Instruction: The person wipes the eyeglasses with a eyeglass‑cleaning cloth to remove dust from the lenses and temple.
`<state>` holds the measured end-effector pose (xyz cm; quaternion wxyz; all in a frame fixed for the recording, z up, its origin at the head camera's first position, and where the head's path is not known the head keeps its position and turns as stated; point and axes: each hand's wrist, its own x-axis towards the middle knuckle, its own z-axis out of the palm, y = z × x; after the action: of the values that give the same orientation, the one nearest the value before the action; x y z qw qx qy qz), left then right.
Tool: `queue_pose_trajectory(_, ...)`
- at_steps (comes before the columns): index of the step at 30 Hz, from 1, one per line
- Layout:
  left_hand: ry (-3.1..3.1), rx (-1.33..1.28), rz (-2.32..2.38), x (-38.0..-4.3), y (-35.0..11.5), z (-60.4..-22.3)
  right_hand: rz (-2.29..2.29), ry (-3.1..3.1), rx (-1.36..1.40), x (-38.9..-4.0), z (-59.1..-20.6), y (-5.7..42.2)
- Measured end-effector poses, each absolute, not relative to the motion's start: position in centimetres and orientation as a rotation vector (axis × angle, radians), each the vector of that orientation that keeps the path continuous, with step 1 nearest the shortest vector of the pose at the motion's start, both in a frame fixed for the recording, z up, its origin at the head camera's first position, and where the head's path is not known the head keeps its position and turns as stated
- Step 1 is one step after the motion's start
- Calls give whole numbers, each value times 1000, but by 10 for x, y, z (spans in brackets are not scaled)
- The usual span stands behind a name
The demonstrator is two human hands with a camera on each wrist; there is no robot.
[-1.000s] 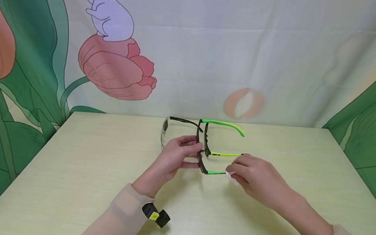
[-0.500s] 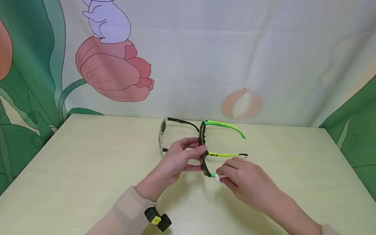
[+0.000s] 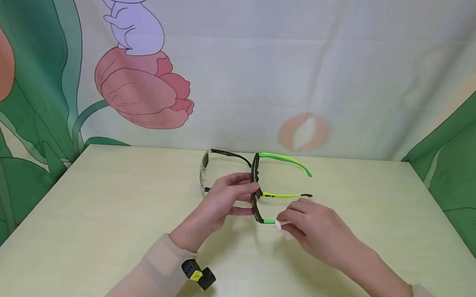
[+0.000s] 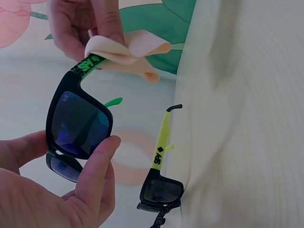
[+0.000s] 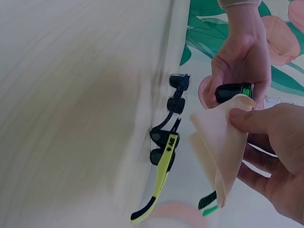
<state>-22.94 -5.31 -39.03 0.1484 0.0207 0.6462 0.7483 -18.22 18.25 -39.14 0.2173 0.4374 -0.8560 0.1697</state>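
Observation:
My left hand (image 3: 222, 200) holds a pair of black sunglasses (image 4: 78, 121) at the front frame, thumb and fingers on either side near the bridge. These have dark bluish lenses and green temples, which stick out to the right in the head view. With my right hand (image 3: 319, 230) I pinch a folded cream cloth (image 5: 221, 137) around the nearer green temple, a little behind its hinge. The left wrist view shows the cloth wrapping over that temple, covering its rear part. Its free ends hang loose below my right fingers.
Behind the held pair, sunglasses with yellow temples (image 5: 165, 164) rest on the pale table (image 3: 114, 232). Farther left lies a clear-framed pair (image 5: 179, 81) with dark temples, partly hidden by my left hand in the head view. A printed curtain (image 3: 242, 76) hangs along the back edge.
My right hand and the cloth have slid left along the green temple toward the hinge, then slightly back right. The left hand keeps its hold on the sunglasses, which have shifted only slightly.

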Motion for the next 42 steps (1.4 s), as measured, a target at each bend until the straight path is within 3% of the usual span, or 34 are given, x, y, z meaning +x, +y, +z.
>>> queue_pose_trajectory(19, 1841, 144, 2071, -236, -61, -394, 411, -2348, 1146, -187, -389, 212)
queue_pose_trajectory(42, 2242, 342, 1676, -216, -94, -396, 476, -2656, 841, -236, -395, 285)
